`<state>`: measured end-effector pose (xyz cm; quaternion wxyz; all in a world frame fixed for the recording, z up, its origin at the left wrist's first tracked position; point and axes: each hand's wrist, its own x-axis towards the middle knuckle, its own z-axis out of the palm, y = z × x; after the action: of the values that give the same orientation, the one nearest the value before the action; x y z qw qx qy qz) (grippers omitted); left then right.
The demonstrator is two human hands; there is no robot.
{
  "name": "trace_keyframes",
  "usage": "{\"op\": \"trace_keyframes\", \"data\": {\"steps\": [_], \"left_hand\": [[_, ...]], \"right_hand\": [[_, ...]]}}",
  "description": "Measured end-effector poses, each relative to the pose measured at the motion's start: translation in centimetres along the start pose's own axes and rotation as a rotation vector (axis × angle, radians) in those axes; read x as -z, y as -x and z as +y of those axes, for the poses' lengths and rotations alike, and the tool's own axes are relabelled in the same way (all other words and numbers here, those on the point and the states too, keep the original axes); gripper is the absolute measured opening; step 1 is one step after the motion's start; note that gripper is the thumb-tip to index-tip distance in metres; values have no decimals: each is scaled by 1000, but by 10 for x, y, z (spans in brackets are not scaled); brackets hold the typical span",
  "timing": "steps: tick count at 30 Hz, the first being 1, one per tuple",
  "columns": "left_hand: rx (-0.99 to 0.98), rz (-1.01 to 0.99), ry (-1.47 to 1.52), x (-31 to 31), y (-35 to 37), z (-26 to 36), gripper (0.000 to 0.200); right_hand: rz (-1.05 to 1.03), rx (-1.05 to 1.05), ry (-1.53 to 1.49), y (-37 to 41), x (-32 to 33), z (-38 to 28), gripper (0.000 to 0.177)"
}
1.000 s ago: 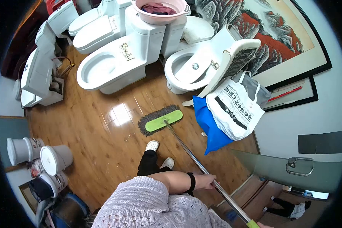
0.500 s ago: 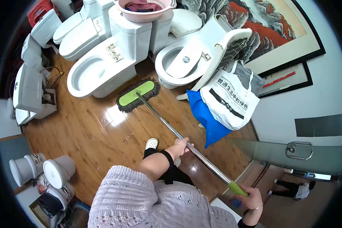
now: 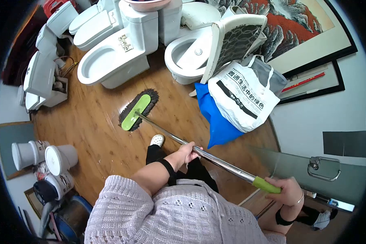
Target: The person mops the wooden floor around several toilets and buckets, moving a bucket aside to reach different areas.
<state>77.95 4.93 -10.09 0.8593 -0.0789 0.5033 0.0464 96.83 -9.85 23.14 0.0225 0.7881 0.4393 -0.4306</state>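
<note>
A dust mop (image 3: 136,112) with a green head plate and dark grey fringe lies flat on the wooden floor. Its metal pole slants from the head down to the right, towards my body. Partway along the pole, my left hand (image 3: 189,152) is closed round it. At the upper end, my right hand (image 3: 289,191) grips the green handle, a bracelet on that wrist. A white shoe (image 3: 157,140) of mine stands on the floor between the mop head and my left hand.
Several white toilets (image 3: 110,61) line the far side, one near a chair (image 3: 236,40). A white bag (image 3: 244,95) and a blue bag (image 3: 221,124) lean at right. White buckets (image 3: 61,159) stand left, a glass door (image 3: 297,164) right. Another person (image 3: 319,217) is beyond the door.
The mop head has moved away from the toilets, nearer my feet, and has turned. My right hand has shifted right and up in view with the handle. Both hands keep their hold.
</note>
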Motion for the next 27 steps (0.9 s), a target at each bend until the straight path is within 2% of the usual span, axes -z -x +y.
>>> {"op": "trace_keyframes", "data": {"steps": [2, 6, 8, 9, 11, 12, 13, 14, 15, 16, 18, 21, 22, 24, 26, 27], "left_hand": [[-61, 44, 79, -3, 3, -16, 16], [-130, 198, 199, 24, -11, -44, 14], [-125, 237, 322, 54, -26, -46, 16], [-208, 242, 347, 67, -28, -46, 14], [-295, 260, 465, 72, -16, -42, 12], [-302, 271, 561, 67, 2, -38, 12], [-358, 286, 449, 67, 11, -39, 10], [-360, 290, 457, 71, 4, -42, 10], [-381, 374, 567, 76, -9, -45, 9], [-399, 458, 676, 78, -17, -47, 9], [-384, 440, 694, 81, -30, -57, 11], [-370, 497, 524, 49, -37, -74, 13], [-361, 542, 516, 31, -35, -84, 14], [-268, 525, 318, 14, -59, -112, 10], [-200, 460, 221, -24, -45, -143, 18], [-148, 488, 178, -49, -27, -155, 22]], "right_hand": [[-14, 231, 207, -18, 18, 6, 45], [-111, 338, 343, -52, 21, 30, 45], [2, 656, 148, -69, 9, 41, 44], [-9, 663, 153, -69, 6, 43, 44], [-89, 666, -414, -69, 0, 43, 42], [-104, 671, -413, -72, -8, 44, 42], [-95, 811, -559, -77, -21, 49, 41], [-83, 948, -707, -81, -32, 55, 39], [-52, 983, -601, -80, -44, 63, 37], [54, 1112, -692, -78, -55, 52, 30], [33, 1054, -1038, -78, -71, 63, 24], [-14, 993, -1104, -67, -65, 101, 22], [84, 952, -1146, -58, -62, 106, 22], [221, 876, -1181, -24, -54, 121, 25], [328, 887, -1123, 9, -38, 141, 28], [393, 901, -1078, 30, -32, 150, 29]]}}
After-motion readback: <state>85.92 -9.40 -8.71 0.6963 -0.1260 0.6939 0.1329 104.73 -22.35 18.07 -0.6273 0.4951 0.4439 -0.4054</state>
